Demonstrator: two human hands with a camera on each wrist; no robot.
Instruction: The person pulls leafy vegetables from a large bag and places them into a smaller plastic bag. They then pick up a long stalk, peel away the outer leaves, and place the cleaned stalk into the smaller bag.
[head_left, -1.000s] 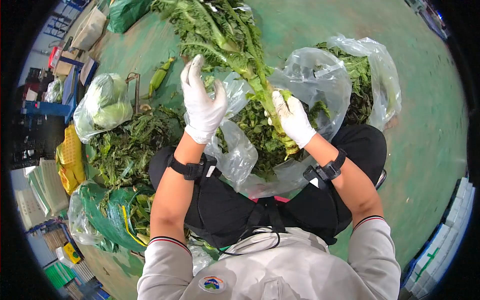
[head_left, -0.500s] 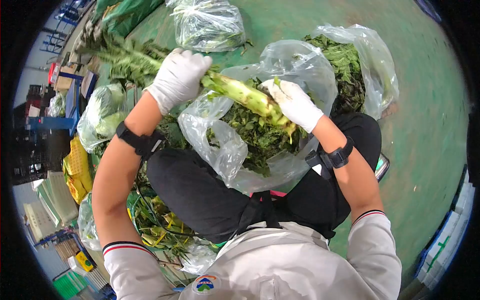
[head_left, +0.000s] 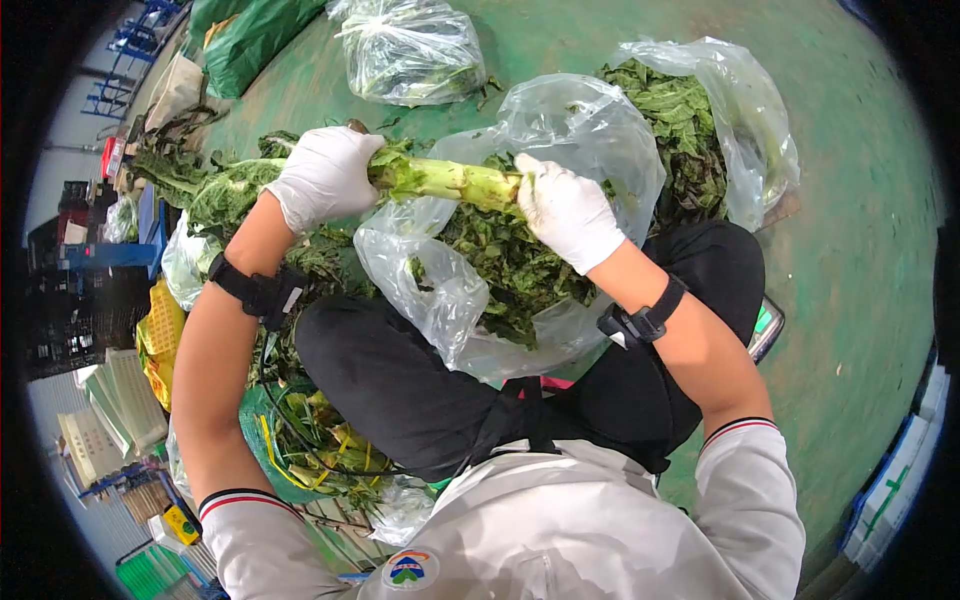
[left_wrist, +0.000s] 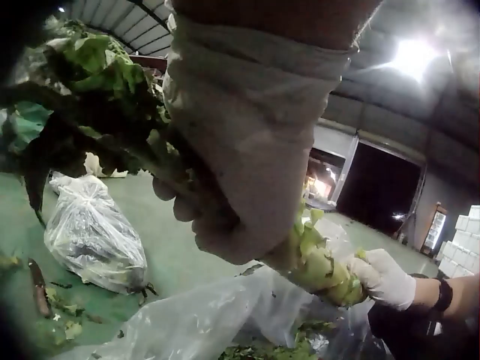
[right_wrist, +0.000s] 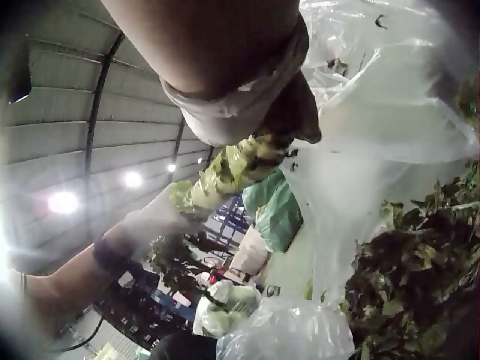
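Both hands wear white gloves and hold one stalk of stem lettuce [head_left: 440,181] level above an open plastic bag [head_left: 585,108]. My left hand [head_left: 328,174] grips it near the leafy part, fingers wrapped round it in the left wrist view. Long green leaves [head_left: 225,195] trail off to the left. Around the bare, pale butt end curls my right hand [head_left: 570,212], hiding the tip. The stem [right_wrist: 217,178] shows leaf scars and small leaf stubs in the right wrist view. Torn dark-green leaves [head_left: 515,270] fill the bag below.
A second bag of leaves [head_left: 685,135] stands at the right, and a tied plastic bag [head_left: 412,55] lies ahead. Loose leaves and a green woven sack [head_left: 262,425] lie left of the person's knees [head_left: 385,385]. Racks and crates line the far left.
My left hand was open beside the leaves and now grips the stalk. The stalk has swung from upright to level, leaves to the left. The right hand kept hold of the butt end.
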